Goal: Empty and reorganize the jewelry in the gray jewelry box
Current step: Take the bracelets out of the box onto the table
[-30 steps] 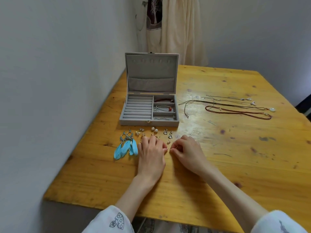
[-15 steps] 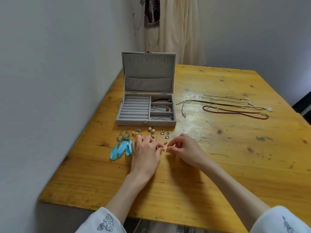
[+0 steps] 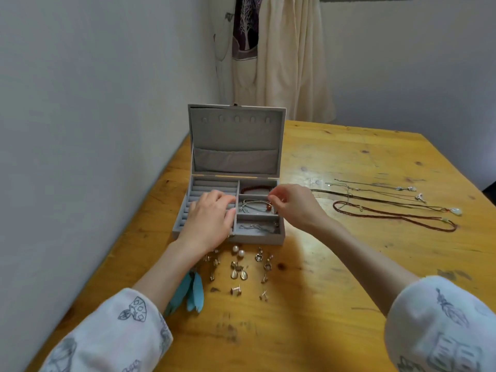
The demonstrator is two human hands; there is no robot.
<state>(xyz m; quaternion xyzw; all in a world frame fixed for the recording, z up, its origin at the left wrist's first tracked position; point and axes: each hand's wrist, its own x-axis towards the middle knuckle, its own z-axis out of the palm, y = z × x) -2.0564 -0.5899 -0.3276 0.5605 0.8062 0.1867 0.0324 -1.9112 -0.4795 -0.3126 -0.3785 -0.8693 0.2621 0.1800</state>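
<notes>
The gray jewelry box [image 3: 236, 146] stands open on the wooden table [image 3: 349, 277], lid upright. My left hand [image 3: 212, 218] rests flat on its ring rolls at the left. My right hand [image 3: 292, 205] hovers over the middle right compartment, fingertips drawn together next to a silver bracelet with a red bead [image 3: 255, 206]; whether they hold it is unclear. A dark red bracelet [image 3: 255, 188] lies in the far compartment and a silver chain [image 3: 253, 227] in the near one. Several small earrings [image 3: 239, 272] lie in rows before the box, and my left forearm partly covers the blue feather earrings [image 3: 196, 291].
Several necklaces [image 3: 389, 208] are laid out on the table right of the box. A white wall runs close along the table's left edge. Cream cloth [image 3: 284, 63] hangs behind the table's far end.
Both hands left the earrings in front of the box and moved forward onto and over the box. The view has come closer to the box.
</notes>
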